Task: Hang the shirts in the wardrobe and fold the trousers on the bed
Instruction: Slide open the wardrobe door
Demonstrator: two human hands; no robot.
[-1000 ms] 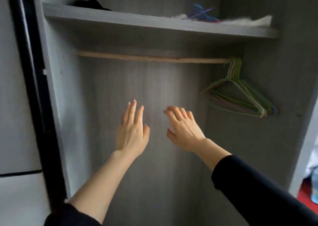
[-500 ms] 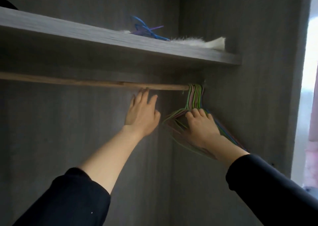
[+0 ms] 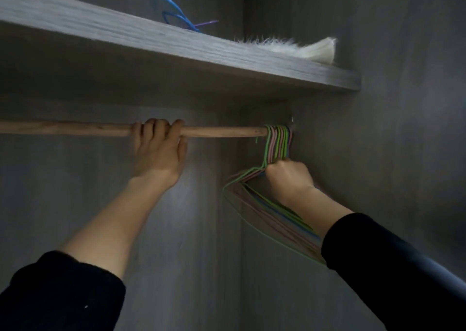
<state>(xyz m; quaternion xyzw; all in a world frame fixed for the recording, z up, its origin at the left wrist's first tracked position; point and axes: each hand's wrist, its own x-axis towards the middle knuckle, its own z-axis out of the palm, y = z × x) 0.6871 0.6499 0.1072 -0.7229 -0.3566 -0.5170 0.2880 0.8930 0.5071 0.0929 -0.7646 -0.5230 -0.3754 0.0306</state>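
One rail (image 3: 222,131), left hand (image 3: 157,159) clamped round it | many bunched hangers (image 3: 262,207), uncountable, right hand (image 3: 287,177) clutching them | one shelf (image 3: 227,56)

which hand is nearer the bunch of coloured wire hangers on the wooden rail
Right. The right hand grips the green, pink and blue wire hangers just below their hooks; the left hand holds the wooden rail, apart from them to the left.

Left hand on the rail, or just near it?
Touching. Head view: the left hand curls its fingers over the top of the rail, with no gap. The right hand grips the hangers.
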